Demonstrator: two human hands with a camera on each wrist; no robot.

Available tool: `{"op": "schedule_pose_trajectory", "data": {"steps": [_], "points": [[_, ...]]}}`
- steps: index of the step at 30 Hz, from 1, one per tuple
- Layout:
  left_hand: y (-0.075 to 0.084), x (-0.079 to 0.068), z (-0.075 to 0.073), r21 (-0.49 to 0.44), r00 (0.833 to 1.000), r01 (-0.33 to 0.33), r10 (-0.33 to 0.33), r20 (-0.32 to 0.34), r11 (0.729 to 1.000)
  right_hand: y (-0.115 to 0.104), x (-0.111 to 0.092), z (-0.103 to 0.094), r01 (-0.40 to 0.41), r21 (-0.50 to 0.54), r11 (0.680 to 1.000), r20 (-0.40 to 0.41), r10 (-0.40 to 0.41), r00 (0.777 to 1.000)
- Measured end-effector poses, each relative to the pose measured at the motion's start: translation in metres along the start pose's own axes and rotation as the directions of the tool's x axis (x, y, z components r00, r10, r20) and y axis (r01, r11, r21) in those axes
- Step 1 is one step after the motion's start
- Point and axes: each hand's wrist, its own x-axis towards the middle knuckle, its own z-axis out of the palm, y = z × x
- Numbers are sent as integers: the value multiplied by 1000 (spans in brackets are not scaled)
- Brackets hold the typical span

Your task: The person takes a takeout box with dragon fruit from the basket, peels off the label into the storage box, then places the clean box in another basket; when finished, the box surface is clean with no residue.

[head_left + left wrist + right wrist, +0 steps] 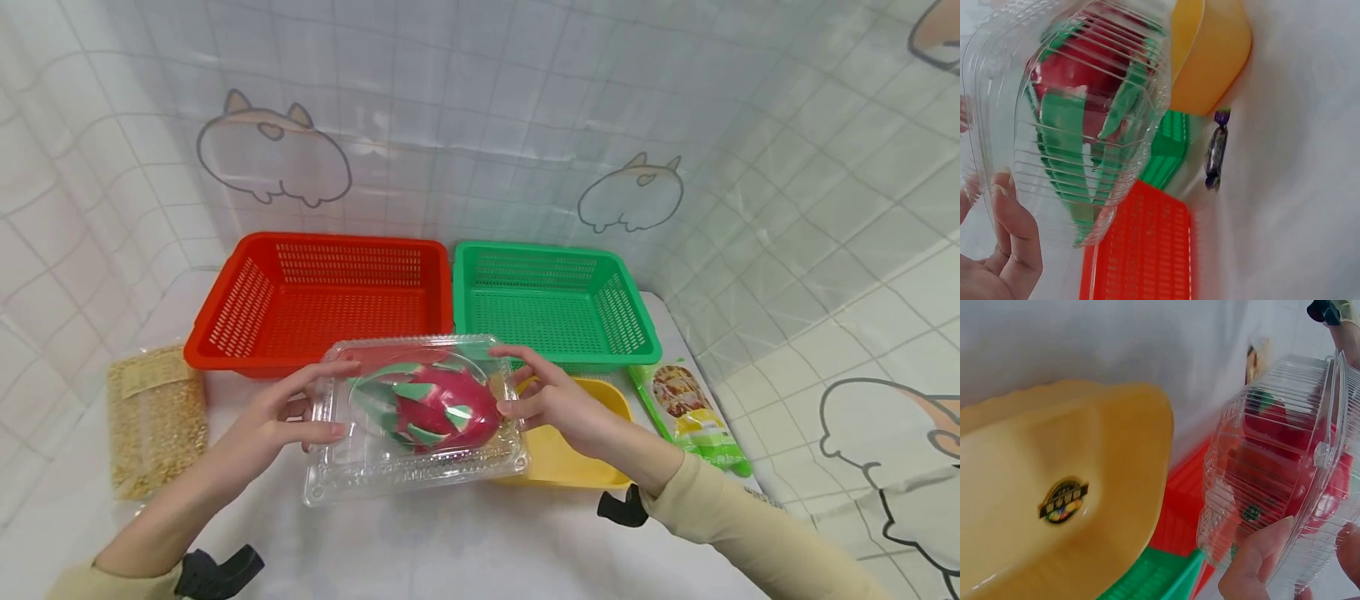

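A clear plastic clamshell box (pixel 337 475) is held up above the table, its lid down over a pink and green dragon fruit (pixel 442 408). My left hand (pixel 277 425) grips the box's left edge, thumb on the near side. At the opposite edge, my right hand (pixel 551 404) holds it between thumb and fingers. The right wrist view shows the right thumb (pixel 1257 553) pressed along the box's rim. Through the ribbed side in the left wrist view, the fruit's green leaf tips (pixel 1063 137) are visible.
Behind the box stand a red basket (pixel 337 312) and a green basket (pixel 536 317). A yellow bin (pixel 577 450) sits under my right hand. Bagged grains (pixel 153 421) lie left, a green food packet (pixel 690 412) right. A purple-wrapped candy (pixel 1216 150) lies on the white tabletop.
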Motion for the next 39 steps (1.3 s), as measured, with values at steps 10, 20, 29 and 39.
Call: {"op": "schedule_pose_trajectory", "data": {"steps": [10, 20, 29, 39], "points": [[17, 35, 10, 22, 999, -18, 17, 32, 1000, -6, 4, -26, -30, 8, 1000, -66, 30, 997], [35, 86, 23, 74, 998, -34, 30, 54, 997, -13, 15, -56, -38, 41, 998, -155, 44, 987], [47, 133, 32, 54, 994, 49, -54, 94, 997, -22, 31, -84, -57, 28, 998, -198, 61, 978], [55, 174, 34, -10, 989, 65, -63, 135, 998, -32, 56, -116, -78, 59, 995, -202, 89, 975]]}}
